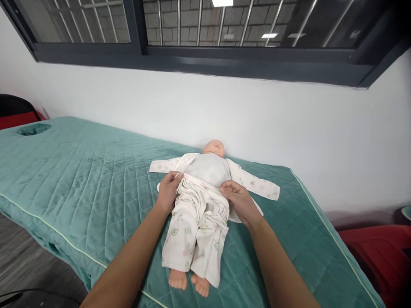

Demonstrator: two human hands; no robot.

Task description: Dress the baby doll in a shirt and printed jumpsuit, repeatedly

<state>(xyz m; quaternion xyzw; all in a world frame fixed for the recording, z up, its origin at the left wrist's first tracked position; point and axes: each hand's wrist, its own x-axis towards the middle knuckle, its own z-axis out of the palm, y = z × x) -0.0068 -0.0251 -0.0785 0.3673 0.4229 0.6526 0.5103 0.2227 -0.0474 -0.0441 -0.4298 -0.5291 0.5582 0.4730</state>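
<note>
A baby doll [214, 147] lies on its back, head toward the wall and bare feet toward me. Printed white baby pants [189, 218] cover its legs up to the waist. My left hand [169, 188] pinches the waistband at its left side, while my right hand [239, 199] grips the same band on the other side. Beneath the doll, a printed white baby shirt [257, 184] is spread out with its sleeves stretched to both sides. The doll's grey-white torso [210, 167] shows between the shirt's open halves.
The doll rests on a bed with a quilted green cover [105, 184], which has a face hole [34, 129] at the far left. A white wall [128, 98] and a dark-framed barred window [205, 60] stand behind. Red stools [379, 252] are beside the bed at right.
</note>
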